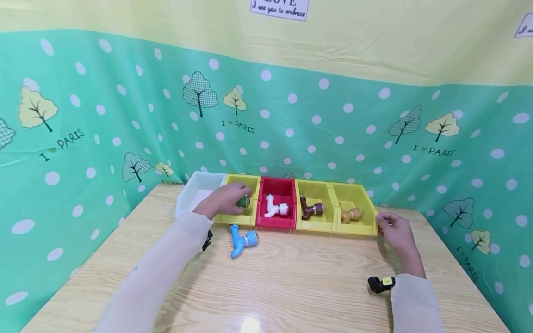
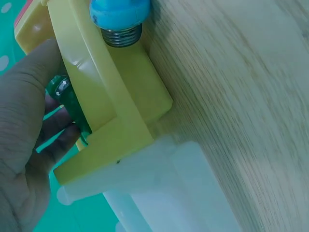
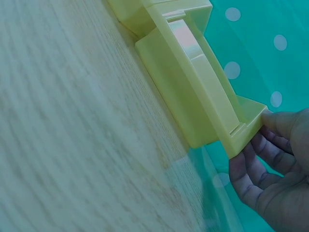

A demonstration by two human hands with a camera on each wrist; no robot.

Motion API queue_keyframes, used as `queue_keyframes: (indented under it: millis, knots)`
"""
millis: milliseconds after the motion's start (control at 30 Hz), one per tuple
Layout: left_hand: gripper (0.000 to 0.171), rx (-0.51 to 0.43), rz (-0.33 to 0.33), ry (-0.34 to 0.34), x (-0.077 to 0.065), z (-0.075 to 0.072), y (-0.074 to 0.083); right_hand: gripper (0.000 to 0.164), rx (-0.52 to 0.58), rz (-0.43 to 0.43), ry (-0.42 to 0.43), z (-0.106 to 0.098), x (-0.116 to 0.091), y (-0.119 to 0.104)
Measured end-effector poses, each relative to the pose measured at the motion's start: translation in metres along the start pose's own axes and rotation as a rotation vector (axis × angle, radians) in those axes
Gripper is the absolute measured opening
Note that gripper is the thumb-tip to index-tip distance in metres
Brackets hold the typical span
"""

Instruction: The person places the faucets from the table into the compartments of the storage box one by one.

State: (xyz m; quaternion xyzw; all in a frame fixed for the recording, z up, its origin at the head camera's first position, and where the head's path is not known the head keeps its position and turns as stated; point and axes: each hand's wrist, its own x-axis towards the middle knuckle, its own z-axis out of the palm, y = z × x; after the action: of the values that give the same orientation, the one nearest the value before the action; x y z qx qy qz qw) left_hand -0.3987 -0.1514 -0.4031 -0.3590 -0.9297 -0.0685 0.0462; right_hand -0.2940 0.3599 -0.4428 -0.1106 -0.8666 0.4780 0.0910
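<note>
My left hand (image 1: 226, 199) reaches into the left yellow bin (image 1: 238, 219) and holds a green tap (image 1: 243, 201). In the left wrist view, the green tap (image 2: 71, 104) shows between thumb and fingers, partly hidden by the bin wall. At the row's far right end, my right hand (image 1: 396, 231) pinches the edge of the last yellow bin (image 1: 366, 229). The right wrist view shows thumb and fingers on that bin's corner (image 3: 248, 130). A blue tap (image 1: 240, 240) lies on the table in front of the left yellow bin.
The bins stand joined in a row, with a white bin (image 1: 183, 196) at the left end. A white tap (image 1: 272, 206) lies in the red bin (image 1: 276, 224). Yellow bins hold a brown tap (image 1: 309, 209) and a tan tap (image 1: 350, 214). Behind hangs a green dotted curtain (image 1: 291, 125).
</note>
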Motion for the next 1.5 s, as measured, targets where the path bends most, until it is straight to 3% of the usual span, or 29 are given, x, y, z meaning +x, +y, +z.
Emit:
queue_keyframes:
  millis: [200, 467, 667, 867, 1100, 1300, 1500]
  knots:
    - [0.044, 0.01, -0.023, -0.065, 0.006, 0.003, 0.004, 0.05, 0.004, -0.002, 0.001, 0.001, -0.002, 0.0]
    - [0.04, 0.106, -0.073, -0.149, 0.013, 0.011, 0.005, 0.049, 0.007, -0.015, 0.006, 0.001, -0.001, 0.0]
    - [0.039, 0.128, -0.111, -0.17, 0.015, 0.012, 0.007, 0.049, 0.002, -0.028, 0.006, 0.001, -0.002, -0.001]
    - [0.039, 0.13, -0.108, -0.173, 0.015, 0.008, 0.012, 0.049, 0.0, -0.02, 0.01, -0.002, -0.003, -0.002]
    - [0.038, 0.15, -0.08, -0.112, 0.005, -0.004, 0.017, 0.046, 0.002, -0.019, 0.001, -0.001, -0.003, -0.003]
    - [0.032, 0.209, 0.021, -0.014, -0.011, -0.013, 0.024, 0.044, 0.009, 0.001, 0.006, 0.0, -0.005, -0.005]
    - [0.025, 0.252, 0.11, 0.029, -0.032, -0.014, 0.031, 0.045, 0.014, -0.005, -0.009, -0.001, -0.005, -0.007]
